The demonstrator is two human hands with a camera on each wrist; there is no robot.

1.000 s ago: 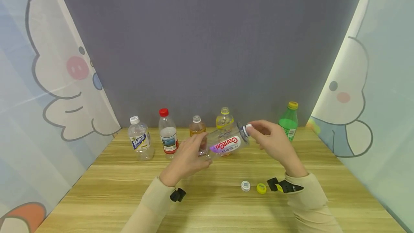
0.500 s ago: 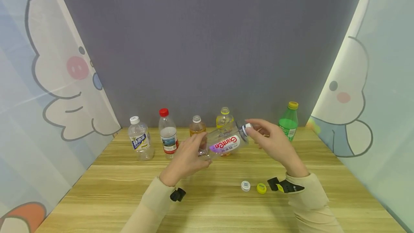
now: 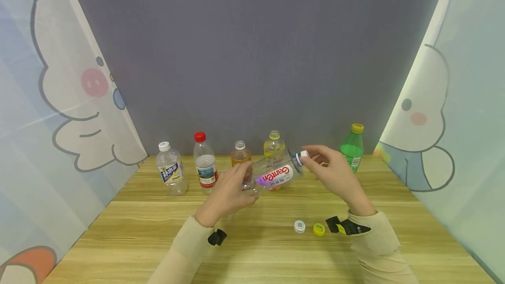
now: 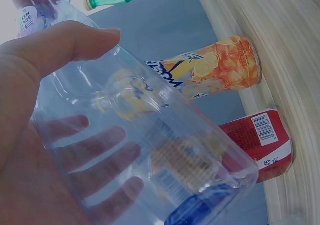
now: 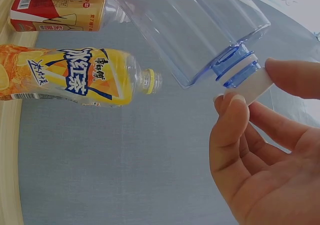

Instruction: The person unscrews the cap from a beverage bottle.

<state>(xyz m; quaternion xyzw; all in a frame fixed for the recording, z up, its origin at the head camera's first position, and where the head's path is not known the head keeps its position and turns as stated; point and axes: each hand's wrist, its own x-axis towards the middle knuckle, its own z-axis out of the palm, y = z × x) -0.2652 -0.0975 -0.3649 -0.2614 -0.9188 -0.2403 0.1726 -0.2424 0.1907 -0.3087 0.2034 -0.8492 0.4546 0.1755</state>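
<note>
A clear, square-sided plastic bottle (image 3: 278,175) with a red-lettered Ganten label is held tilted above the table, its neck pointing right and up. My left hand (image 3: 229,192) grips it near the base, thumb on one side and fingers on the other in the left wrist view. At the mouth sits a white bottle cap (image 5: 256,89), which my right hand (image 3: 335,172) pinches between thumb and fingers. A strip of bluish neck (image 5: 242,75) shows between the cap and the white ring below it. The bottle looks empty.
Along the back stand a white-capped bottle (image 3: 172,170), a red-capped bottle (image 3: 205,168), two uncapped bottles with orange (image 3: 240,154) and yellow (image 3: 272,147) labels, and a green bottle (image 3: 352,148). A loose white cap (image 3: 300,226) and yellow cap (image 3: 318,230) lie in front.
My right fingers shift slightly at the cap, and the bottle's neck wobbles a little. The left hand and the standing bottles stay where they were.
</note>
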